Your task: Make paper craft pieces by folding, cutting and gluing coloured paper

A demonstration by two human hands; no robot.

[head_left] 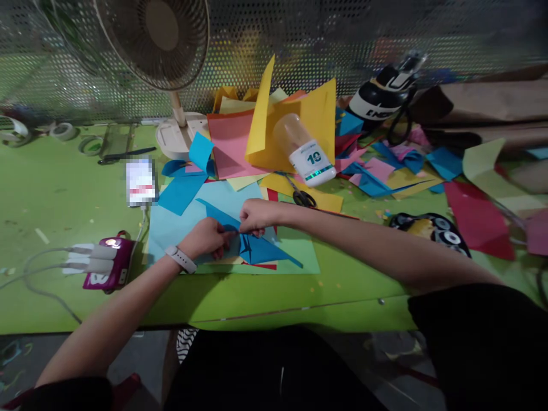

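Observation:
A folded dark blue paper point(268, 251) with long pointed ends lies across a stack of coloured sheets, with a light blue sheet point(171, 228) on top. My left hand point(209, 237), with a white-banded watch on the wrist, holds the blue paper near its middle, its index finger reaching toward the other hand. Close beside it my right hand point(257, 216) is curled, its fingertips pinching the same paper at the fold. The fingertips of both hands partly hide the crease. Red and pale green edges show under the light blue sheet.
Behind the hands lie scissors point(303, 198), a tilted white-labelled bottle point(310, 157) and yellow sheets point(299, 120). A fan point(162, 45), a phone point(140, 181) and a purple power bank point(112, 265) with cables are at left. Paper scraps point(385, 171) and a black-and-white bottle point(377, 100) are at right.

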